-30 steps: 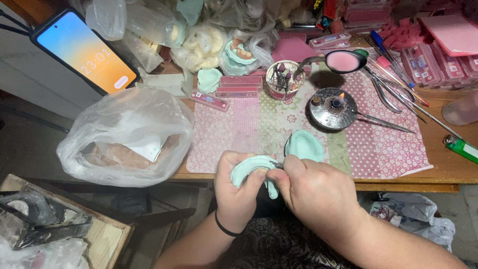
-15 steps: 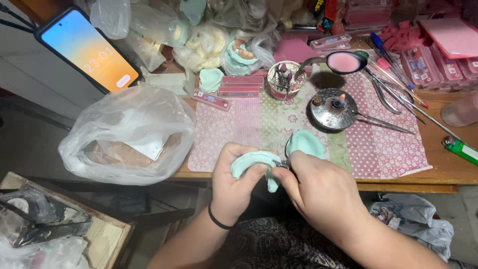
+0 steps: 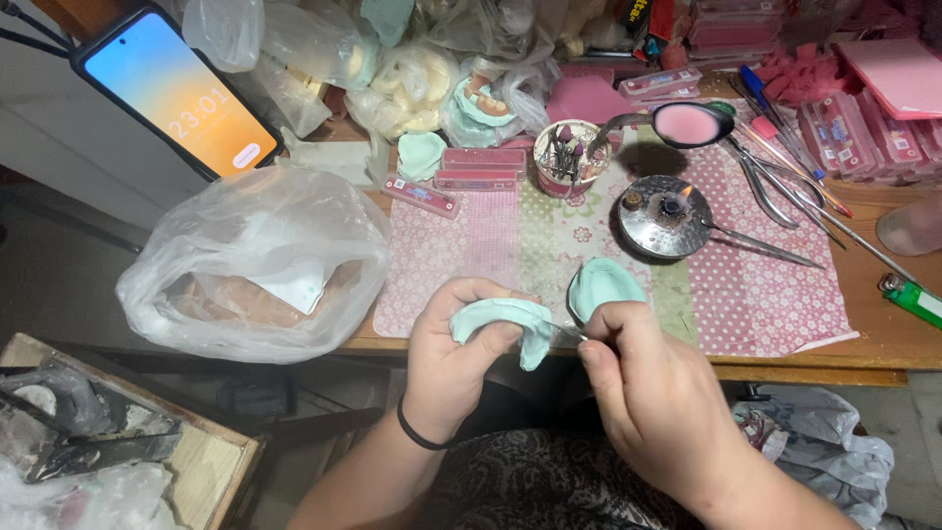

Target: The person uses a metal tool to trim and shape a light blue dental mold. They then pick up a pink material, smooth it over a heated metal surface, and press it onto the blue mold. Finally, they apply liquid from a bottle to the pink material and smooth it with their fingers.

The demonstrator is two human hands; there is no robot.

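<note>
Just beyond the hands (image 3: 549,363), second green cast (image 3: 605,287), plastic bag (image 3: 255,265) leftward.

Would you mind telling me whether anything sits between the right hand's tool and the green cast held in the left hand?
Nothing visible does. The left hand grips the green cast, and the thin metal tool in the right hand reaches its edge directly.

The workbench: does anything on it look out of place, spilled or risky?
Yes. A small flame burns on the round metal dish, close to plastic bags and a green lighter. The phone leans tilted over the table's back edge. Nothing looks spilled.
</note>
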